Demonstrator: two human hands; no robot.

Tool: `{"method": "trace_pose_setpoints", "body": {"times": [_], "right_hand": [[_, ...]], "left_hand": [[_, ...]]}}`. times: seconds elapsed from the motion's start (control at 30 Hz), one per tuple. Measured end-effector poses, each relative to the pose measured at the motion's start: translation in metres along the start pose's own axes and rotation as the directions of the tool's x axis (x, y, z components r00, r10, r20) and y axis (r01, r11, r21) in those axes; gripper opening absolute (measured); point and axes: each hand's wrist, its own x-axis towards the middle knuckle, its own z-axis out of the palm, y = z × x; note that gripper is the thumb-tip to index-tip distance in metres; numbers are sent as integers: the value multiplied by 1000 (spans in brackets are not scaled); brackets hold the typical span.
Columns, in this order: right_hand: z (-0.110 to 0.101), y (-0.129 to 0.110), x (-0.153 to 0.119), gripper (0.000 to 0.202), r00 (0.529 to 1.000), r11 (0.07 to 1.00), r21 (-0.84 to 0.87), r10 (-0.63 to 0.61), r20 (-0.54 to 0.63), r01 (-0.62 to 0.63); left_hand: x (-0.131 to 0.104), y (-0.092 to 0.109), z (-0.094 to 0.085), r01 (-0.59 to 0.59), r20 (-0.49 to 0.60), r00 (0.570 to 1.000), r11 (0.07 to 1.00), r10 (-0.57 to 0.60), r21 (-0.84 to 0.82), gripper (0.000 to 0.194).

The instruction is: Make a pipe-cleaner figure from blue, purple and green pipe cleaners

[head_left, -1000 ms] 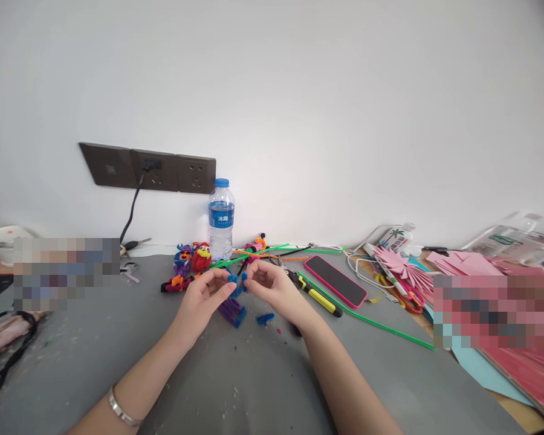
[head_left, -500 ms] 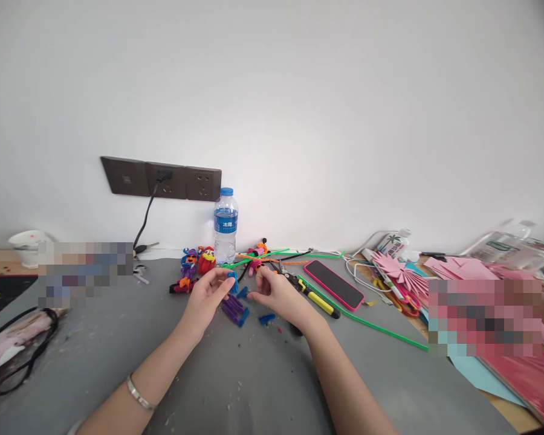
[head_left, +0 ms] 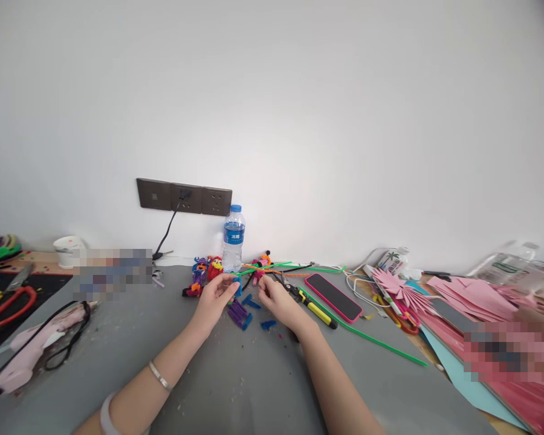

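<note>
My left hand (head_left: 216, 302) pinches a small blue fuzzy piece (head_left: 238, 286) between thumb and fingertips. Just right of it, my right hand (head_left: 278, 302) has its fingers curled together near a pink and orange fuzzy figure (head_left: 259, 269); whatever they grip is too small to make out. Below and between the hands, a bundle of purple fuzzy pieces (head_left: 238, 314) lies on the grey mat (head_left: 236, 386), with blue pieces (head_left: 268, 325) beside it. Behind my left hand are a red and yellow figure (head_left: 215, 266) and a purple and blue one (head_left: 199, 272).
A water bottle (head_left: 234, 238) stands by the wall. Right lie yellow-black pliers (head_left: 317, 308), a phone (head_left: 333, 297), a green stem (head_left: 381, 343) and pink papers (head_left: 471, 299). Left are a pink glue gun (head_left: 40, 347), its black cord and orange-handled scissors (head_left: 13, 308).
The view has shifted, showing more of the left side. My right hand's fingers have closed more and point downward. My left hand still holds the blue piece.
</note>
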Motion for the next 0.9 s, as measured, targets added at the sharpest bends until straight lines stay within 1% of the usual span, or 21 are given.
{"method": "trace_pose_setpoints", "body": {"times": [0.07,0.2,0.23,0.37,0.47,0.6,0.67,0.77,0.9], "right_hand": [[1,2,1,16,1000,1000,6,-27,7,27],[6,7,2,22,997,993,81,-83,2,83],[7,8,2,23,996,991,99,-88,1,87],[12,11,2,26,998,989,135,-67,4,66],[10,12,2,24,999,991,131,-38,-14,40],[7,12,0,19,999,994,105,-15,-52,20],[7,11,0,16,998,992,121,-38,-56,44],[10,7,-1,12,995,983,158,-83,-49,90],[12,1,-1,12,995,986,136,-97,-34,100]], "left_hand": [[-1,-1,0,7,2,1000,1000,-7,5,39],[-2,0,0,8,-9,1000,1000,-8,20,42],[-3,0,1,6,-21,1000,1000,-6,20,42],[-4,3,1,8,-13,1000,1000,-7,16,41],[-5,1,1,11,-8,1000,1000,-11,16,41],[-4,-6,2,13,18,1000,1000,-13,22,40],[-3,-11,3,-16,27,1000,1000,16,14,39],[-2,-16,4,-15,25,1000,1000,15,3,41],[-1,-19,6,-10,27,1000,1000,10,-3,40]]}}
